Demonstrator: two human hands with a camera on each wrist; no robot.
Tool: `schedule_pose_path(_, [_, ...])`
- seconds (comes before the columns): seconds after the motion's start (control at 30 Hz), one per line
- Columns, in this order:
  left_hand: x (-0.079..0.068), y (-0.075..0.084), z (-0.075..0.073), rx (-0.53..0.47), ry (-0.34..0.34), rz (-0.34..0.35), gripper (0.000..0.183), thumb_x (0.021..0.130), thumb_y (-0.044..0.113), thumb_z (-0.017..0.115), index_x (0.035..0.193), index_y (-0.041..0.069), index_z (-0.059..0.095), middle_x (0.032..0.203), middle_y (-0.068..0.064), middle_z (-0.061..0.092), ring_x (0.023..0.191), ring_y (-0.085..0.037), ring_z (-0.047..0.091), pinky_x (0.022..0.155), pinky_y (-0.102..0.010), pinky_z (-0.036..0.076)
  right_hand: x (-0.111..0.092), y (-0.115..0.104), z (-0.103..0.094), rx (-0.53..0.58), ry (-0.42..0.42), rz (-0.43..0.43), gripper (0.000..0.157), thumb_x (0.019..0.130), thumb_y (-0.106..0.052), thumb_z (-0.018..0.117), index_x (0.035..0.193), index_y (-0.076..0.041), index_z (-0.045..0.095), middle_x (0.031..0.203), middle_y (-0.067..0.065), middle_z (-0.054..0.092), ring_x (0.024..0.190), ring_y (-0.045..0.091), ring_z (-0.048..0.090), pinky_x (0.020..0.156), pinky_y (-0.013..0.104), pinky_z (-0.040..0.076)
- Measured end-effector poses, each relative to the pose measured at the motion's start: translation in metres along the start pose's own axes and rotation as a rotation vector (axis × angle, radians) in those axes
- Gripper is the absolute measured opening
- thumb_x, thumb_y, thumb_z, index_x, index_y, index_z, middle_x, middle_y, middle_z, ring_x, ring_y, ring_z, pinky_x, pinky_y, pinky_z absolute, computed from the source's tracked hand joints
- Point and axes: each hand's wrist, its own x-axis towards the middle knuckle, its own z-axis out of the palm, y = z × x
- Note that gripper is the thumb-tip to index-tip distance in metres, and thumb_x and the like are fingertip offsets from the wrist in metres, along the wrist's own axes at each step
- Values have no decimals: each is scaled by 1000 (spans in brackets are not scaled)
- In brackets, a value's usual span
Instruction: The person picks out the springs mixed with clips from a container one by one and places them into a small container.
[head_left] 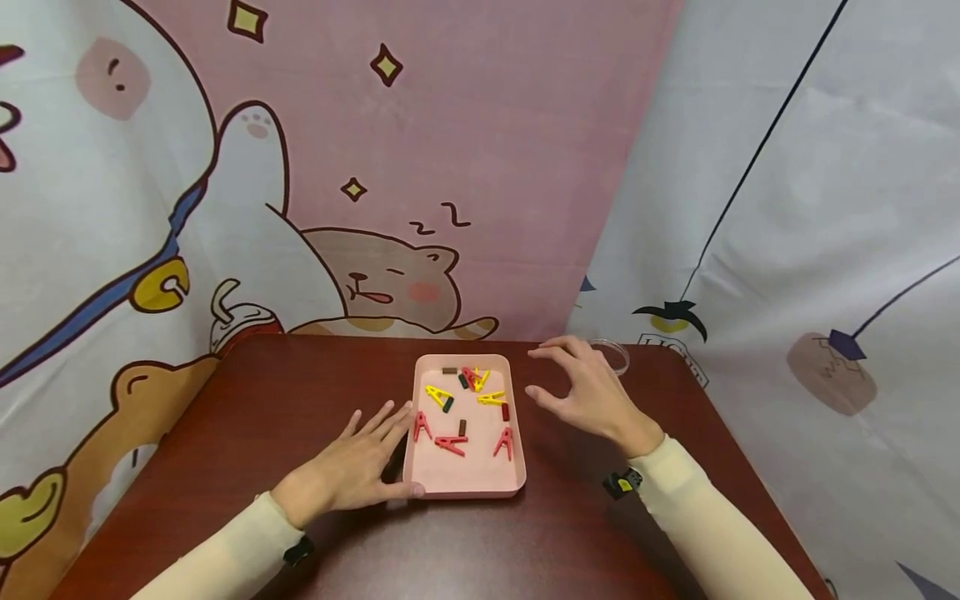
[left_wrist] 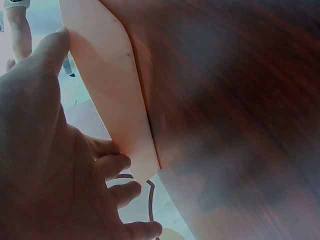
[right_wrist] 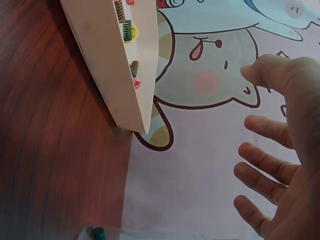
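A shallow pink tray (head_left: pixel 465 479) stands on the table, holding several red clips (head_left: pixel 451 445), several yellow clips (head_left: pixel 491 398) and small coil springs (head_left: pixel 462 427) in brown, dark green and red. My left hand (head_left: pixel 352 467) lies along the tray's left side, fingers extended, with thumb and fingertips touching its wall (left_wrist: pixel 107 75). To the right of the tray my right hand (head_left: pixel 588 392) hovers over the table, its fingers spread and loosely bent around nothing. In the right wrist view the green spring (right_wrist: pixel 127 31) shows above the tray's edge.
A clear round dish (head_left: pixel 617 358) sits at the back right, partly behind my right hand; something green (right_wrist: pixel 98 233) shows in it in the right wrist view. The brown table (head_left: pixel 300 383) ends at a cartoon-printed cloth (head_left: pixel 480 167) behind.
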Motion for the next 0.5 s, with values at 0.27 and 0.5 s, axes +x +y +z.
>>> schedule_pose_path(0.27, [1,1,0,-1,-5,7,125,99,89,67,186,8,29,196,-12,26,182,-46,24,139,-85,22,6,-6,3,0,-27,-16,58,97,-44,94,148,-23,78,151,7,70,142,33,68,114,64,53])
schedule_pose_path(0.5, [1,1,-2,4,-6,10,125,99,91,66,185,7,30,195,-13,28,182,-46,23,139,-85,21,11,-9,8,-12,-64,-18,59,95,-44,96,148,-24,78,148,6,72,140,33,69,118,66,55])
